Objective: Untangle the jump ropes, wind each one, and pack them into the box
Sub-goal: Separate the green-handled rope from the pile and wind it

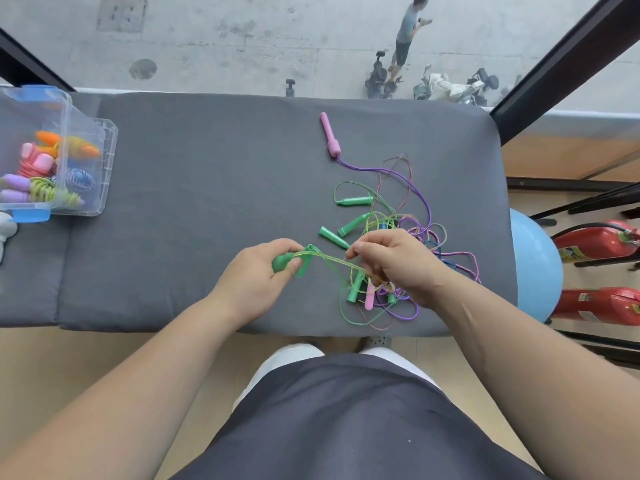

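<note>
Tangled thin jump ropes [398, 216] in green, purple and pink lie heaped on the right half of the grey padded bench [207, 202]. The left hand [256, 275] grips a green plastic handle [282, 262] with a loop of translucent green-yellow cord [332, 259] folded against it. The right hand [394, 261] pinches that same cord just above the heap, fingers curled. A pink plastic handle [329, 133] lies apart at the far side. The clear plastic box [100, 150], with wound ropes inside, sits at the bench's left end.

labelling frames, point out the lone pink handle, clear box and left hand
pink plastic jump rope handle [328, 130], head view, middle of its shaft
clear plastic box [105, 161], head view, right wall
left hand [257, 276], head view, back of hand
</note>
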`<state>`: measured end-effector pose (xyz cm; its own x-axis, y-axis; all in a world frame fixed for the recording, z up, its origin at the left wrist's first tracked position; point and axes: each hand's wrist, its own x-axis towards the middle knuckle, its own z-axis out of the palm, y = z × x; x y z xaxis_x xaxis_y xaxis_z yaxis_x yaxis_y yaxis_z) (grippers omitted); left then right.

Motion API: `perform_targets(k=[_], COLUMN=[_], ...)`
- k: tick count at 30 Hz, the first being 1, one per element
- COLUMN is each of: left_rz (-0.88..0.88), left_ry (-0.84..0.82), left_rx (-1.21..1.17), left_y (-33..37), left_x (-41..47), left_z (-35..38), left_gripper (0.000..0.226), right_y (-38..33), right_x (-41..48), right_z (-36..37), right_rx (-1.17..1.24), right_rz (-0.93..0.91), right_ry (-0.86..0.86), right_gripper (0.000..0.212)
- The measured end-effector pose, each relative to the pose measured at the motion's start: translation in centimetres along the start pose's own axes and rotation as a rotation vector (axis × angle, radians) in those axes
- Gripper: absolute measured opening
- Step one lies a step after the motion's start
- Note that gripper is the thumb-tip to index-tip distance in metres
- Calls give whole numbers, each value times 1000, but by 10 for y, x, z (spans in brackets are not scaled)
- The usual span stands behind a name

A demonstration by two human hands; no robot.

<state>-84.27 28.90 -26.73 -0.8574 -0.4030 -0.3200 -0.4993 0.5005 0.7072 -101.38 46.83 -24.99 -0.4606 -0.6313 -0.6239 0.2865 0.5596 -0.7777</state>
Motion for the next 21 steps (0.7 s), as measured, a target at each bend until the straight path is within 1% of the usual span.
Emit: perform_targets(k=[2, 3, 4, 5, 6, 8, 12, 13, 15, 17, 19, 21], left_rz=[-6, 2, 14, 23, 31, 54, 49, 39, 27, 29, 43, 37], left_ry=[-38, -61, -84, -102, -108, -100, -148, -155, -144, -137, -162, -202], left_rx=[-28, -39, -37, -15, 18, 83, 151, 163, 211, 307, 448, 604], left_y=[-3, -2, -1, 2, 4, 7, 6, 4, -1, -4, -8, -17], left_x=[2, 2, 3, 3, 4, 8, 12, 12, 12, 14, 15, 16], left_z=[2, 4, 7, 9, 12, 14, 10, 8, 5, 3, 3, 3], left_gripper=[11, 14, 20, 24, 25, 19, 16, 17, 20, 17, 13, 14], right_y=[3, 5, 8, 9, 9, 8, 10, 10, 9, 7, 9, 11], right_x=[4, 5, 6, 7, 8, 11, 11, 10, 10, 9, 9, 11], right_z=[6, 12, 18, 23, 27, 27, 24, 22, 20, 22, 23, 17], right_rx=[9, -2, -32, -72, -110, -159, -265, -256, -149, -109, -59, 49], right_rz=[85, 108, 106, 96, 78, 57, -56, -63, -43, -22, -3, -13], right_ry=[-174, -248, -281, -277, -244, -170, -112, -102, -107, -82, 20, 148], right_gripper=[31, 37, 42, 44, 42, 38, 33, 32, 32, 31, 32, 34])
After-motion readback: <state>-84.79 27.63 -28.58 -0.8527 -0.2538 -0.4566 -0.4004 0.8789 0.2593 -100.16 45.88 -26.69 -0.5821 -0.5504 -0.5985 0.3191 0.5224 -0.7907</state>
